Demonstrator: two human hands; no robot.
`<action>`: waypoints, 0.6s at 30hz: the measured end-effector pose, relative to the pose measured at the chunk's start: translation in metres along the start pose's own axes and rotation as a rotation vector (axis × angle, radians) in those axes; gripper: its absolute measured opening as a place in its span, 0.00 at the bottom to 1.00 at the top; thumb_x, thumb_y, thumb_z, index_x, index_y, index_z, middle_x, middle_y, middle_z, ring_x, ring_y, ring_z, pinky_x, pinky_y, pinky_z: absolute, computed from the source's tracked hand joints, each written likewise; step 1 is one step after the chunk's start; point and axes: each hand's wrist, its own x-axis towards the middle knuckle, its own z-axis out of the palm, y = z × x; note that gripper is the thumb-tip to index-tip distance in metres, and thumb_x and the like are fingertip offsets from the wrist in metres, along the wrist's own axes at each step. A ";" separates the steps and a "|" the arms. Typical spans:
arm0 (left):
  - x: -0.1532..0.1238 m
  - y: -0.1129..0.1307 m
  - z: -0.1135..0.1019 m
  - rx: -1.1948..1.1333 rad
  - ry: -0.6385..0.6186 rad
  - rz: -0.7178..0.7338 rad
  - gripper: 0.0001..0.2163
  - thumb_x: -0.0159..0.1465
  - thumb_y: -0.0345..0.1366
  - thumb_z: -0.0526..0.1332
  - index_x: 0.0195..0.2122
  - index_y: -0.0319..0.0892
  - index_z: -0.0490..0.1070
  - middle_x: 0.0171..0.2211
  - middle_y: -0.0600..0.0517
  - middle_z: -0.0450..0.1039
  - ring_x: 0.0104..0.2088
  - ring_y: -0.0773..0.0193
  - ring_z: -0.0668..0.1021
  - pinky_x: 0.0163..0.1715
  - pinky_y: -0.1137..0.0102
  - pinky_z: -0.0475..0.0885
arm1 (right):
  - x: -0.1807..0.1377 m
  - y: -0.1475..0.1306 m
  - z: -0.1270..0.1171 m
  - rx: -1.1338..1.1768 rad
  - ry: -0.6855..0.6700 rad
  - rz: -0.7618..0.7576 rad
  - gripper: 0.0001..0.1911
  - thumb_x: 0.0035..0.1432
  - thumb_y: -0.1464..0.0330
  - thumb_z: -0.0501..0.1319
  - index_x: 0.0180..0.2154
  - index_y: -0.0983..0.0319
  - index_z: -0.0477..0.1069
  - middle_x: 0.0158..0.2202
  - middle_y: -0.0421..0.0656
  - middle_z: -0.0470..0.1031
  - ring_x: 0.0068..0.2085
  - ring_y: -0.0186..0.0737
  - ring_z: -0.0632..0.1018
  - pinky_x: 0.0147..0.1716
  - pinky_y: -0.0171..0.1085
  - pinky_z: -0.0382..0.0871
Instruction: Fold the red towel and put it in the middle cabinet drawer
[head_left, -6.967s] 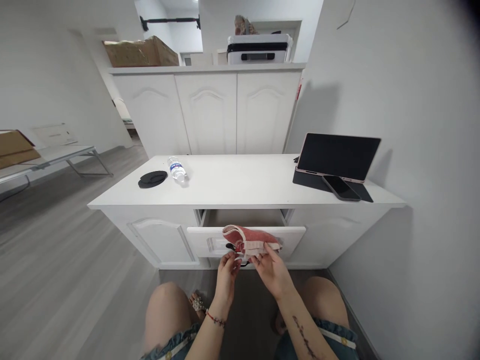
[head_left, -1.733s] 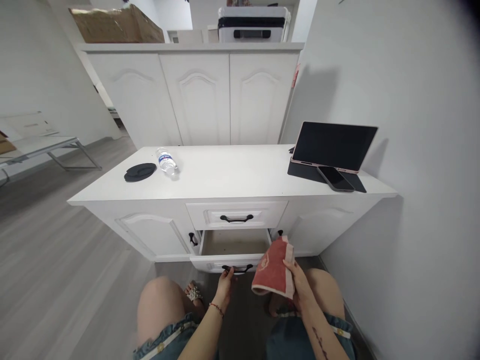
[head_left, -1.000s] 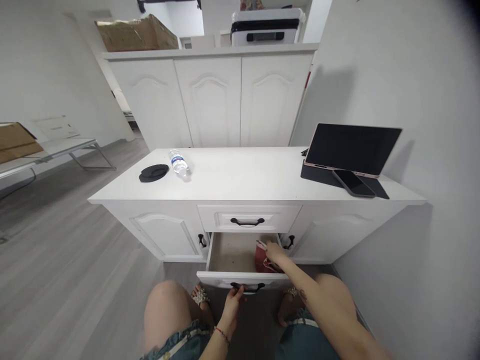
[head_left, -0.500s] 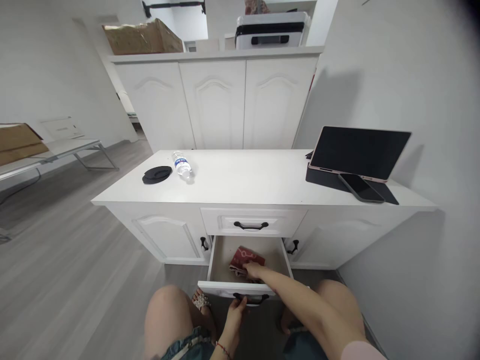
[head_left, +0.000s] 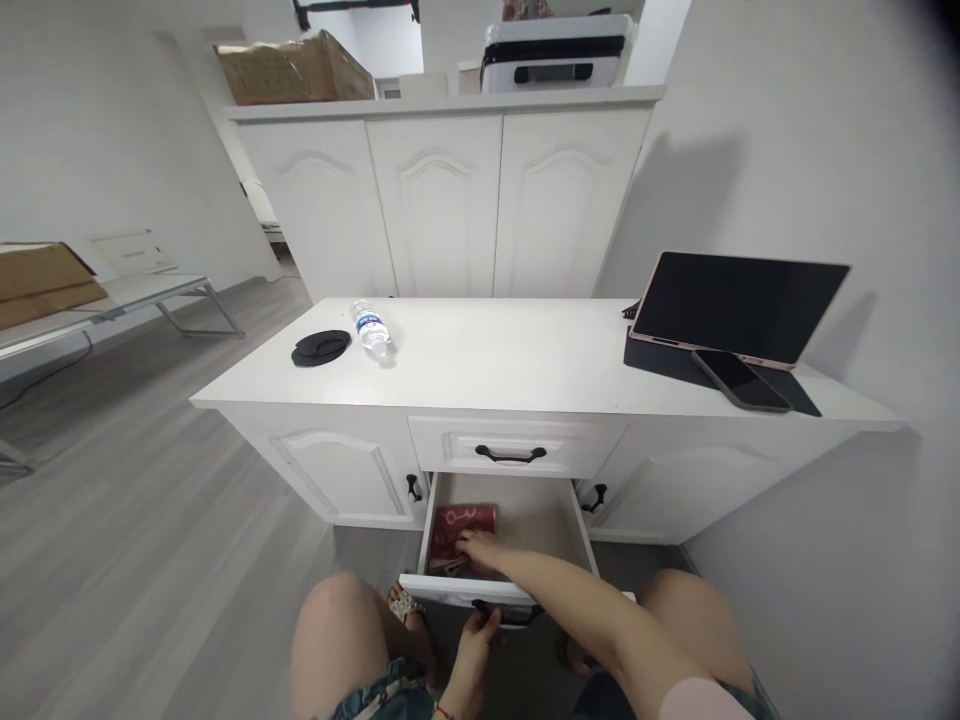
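1. At the lower centre of the frame, the black handle (head_left: pixel 519 622) of the lower drawer is held in the grip of the left hand (head_left: pixel 476 645), near the handle's left end, outside the drawer front.
2. Just above in the frame, the red cloth (head_left: pixel 450 530) is contained in the pulled-out lower drawer (head_left: pixel 450 588), set toward its left side. It is touched by the right hand (head_left: pixel 484 550), the nearer of the two; from that grip the cloth is spread left and upward. Whether the fingers are closed on it or only laid on top cannot be told.
3. The cloth's long axis cannot be judged, as its lower right part is covered by the fingers. The drawer is crossed by the right forearm from the lower right, and the pale drawer bottom is seen right of the cloth.
4. Above, the upper drawer (head_left: pixel 517 435) is pushed in, under the white table (head_left: pixel 510 350).
5. On the table, a black disc (head_left: pixel 321 347) and a plastic bottle (head_left: pixel 371 332) lying on its side are seen at centre left; at the right, a dark screen (head_left: pixel 739 308) is propped up, with a phone (head_left: pixel 741 380) laid before it.
6. Farther back, a white cabinet (head_left: pixel 442 210) is topped by a cardboard box (head_left: pixel 296 72) at upper left and a white case (head_left: pixel 555 55) at upper centre.
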 end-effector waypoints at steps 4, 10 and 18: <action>-0.002 0.000 0.000 0.031 0.029 -0.023 0.23 0.30 0.50 0.74 0.23 0.40 0.74 0.28 0.46 0.75 0.31 0.57 0.74 0.28 0.67 0.68 | 0.014 -0.004 -0.004 -0.083 0.014 0.042 0.19 0.55 0.78 0.50 0.43 0.61 0.73 0.50 0.49 0.74 0.50 0.48 0.73 0.48 0.43 0.65; -0.005 -0.008 -0.005 0.040 -0.002 -0.011 0.22 0.34 0.53 0.72 0.23 0.41 0.75 0.27 0.48 0.76 0.29 0.59 0.74 0.29 0.67 0.68 | 0.030 0.004 -0.011 -0.166 0.064 0.107 0.28 0.56 0.81 0.43 0.56 0.64 0.64 0.59 0.53 0.64 0.58 0.47 0.67 0.54 0.45 0.60; -0.002 -0.011 -0.009 0.007 -0.003 -0.060 0.23 0.30 0.53 0.73 0.23 0.42 0.75 0.28 0.48 0.77 0.35 0.53 0.76 0.31 0.66 0.70 | 0.041 0.016 -0.027 -0.169 0.061 0.165 0.28 0.56 0.80 0.46 0.55 0.58 0.65 0.64 0.46 0.57 0.60 0.45 0.64 0.55 0.44 0.61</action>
